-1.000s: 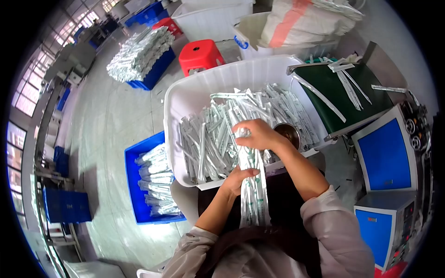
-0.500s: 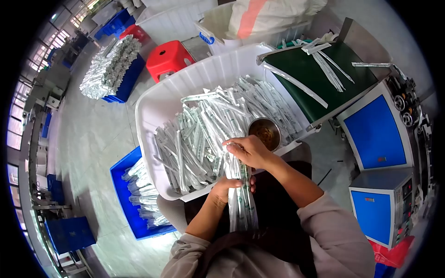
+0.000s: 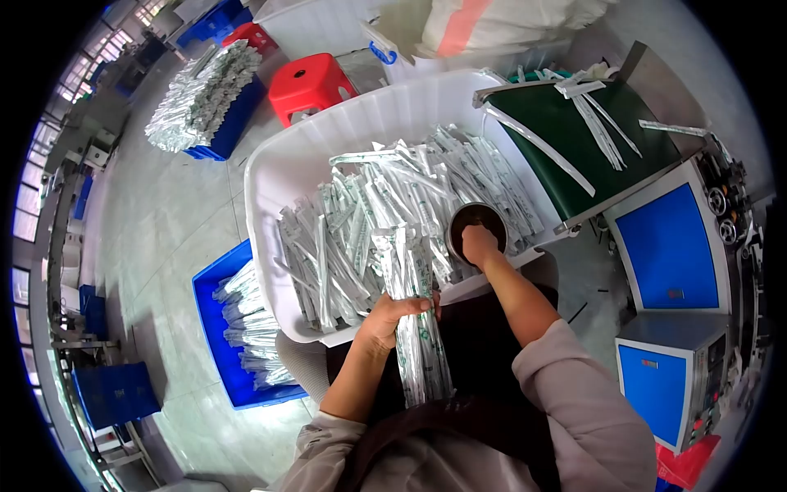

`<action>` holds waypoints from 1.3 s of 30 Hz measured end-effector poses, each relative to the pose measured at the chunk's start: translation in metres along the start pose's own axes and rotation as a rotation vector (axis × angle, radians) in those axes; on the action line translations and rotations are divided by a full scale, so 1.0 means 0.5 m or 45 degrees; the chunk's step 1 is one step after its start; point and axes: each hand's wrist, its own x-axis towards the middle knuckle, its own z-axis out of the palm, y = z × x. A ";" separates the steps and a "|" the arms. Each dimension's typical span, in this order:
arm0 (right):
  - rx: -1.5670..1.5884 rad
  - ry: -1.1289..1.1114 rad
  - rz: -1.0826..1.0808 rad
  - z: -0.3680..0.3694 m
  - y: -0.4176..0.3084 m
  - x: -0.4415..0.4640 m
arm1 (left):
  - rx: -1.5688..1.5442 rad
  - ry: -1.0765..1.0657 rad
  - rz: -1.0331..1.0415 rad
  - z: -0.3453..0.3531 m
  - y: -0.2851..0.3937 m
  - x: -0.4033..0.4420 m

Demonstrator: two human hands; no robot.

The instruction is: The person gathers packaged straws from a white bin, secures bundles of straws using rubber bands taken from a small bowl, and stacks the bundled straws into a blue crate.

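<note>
My left hand [image 3: 392, 318] is wrapped around an upright bundle of long, thin silvery-white wrapped sticks [image 3: 414, 344] with green print. The bundle's lower end rests at my lap. My right hand [image 3: 480, 244] reaches down into a round metal bowl [image 3: 502, 220]; its fingertips are hidden inside, so their grip does not show. The bowl sits at the near right side of a large white tub [image 3: 275, 172]. Many loose wrapped sticks [image 3: 352, 221] of the same kind lie piled in the tub beyond both hands.
A green conveyor belt [image 3: 566, 139] with a few wrapped sticks overhangs the tub's right side, beside blue-panelled machines [image 3: 672, 238]. Left of the tub stands a blue crate [image 3: 215, 328] of wrapped sticks. Behind are a red stool [image 3: 307, 86] and another heaped blue crate [image 3: 225, 135].
My right hand has left the top of the bundle and moved right, down into the metal bowl. My left hand still holds the bundle. The view has shifted slightly.
</note>
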 end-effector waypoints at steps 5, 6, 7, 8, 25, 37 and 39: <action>-0.060 -0.122 -0.011 0.006 0.012 0.000 | 0.024 0.114 0.001 -0.005 0.001 -0.018; 0.012 -0.047 0.010 0.005 0.010 -0.006 | 0.025 0.112 0.006 -0.006 0.001 -0.018; 0.009 -0.045 0.008 0.002 0.008 -0.006 | 0.012 0.112 0.010 -0.010 -0.002 -0.018; -0.014 -0.016 0.013 -0.001 0.007 -0.006 | -0.004 0.113 0.016 -0.013 -0.007 -0.018; 0.683 0.322 -0.538 -0.105 -0.084 -0.161 | 0.089 0.084 0.135 0.039 0.015 -0.034; -0.187 0.225 -0.674 -0.204 -0.195 -0.207 | -0.188 -0.435 0.228 0.002 -0.025 -0.032; -0.126 0.543 -0.826 -0.209 -0.168 -0.133 | -0.334 -0.768 0.163 0.015 -0.034 -0.036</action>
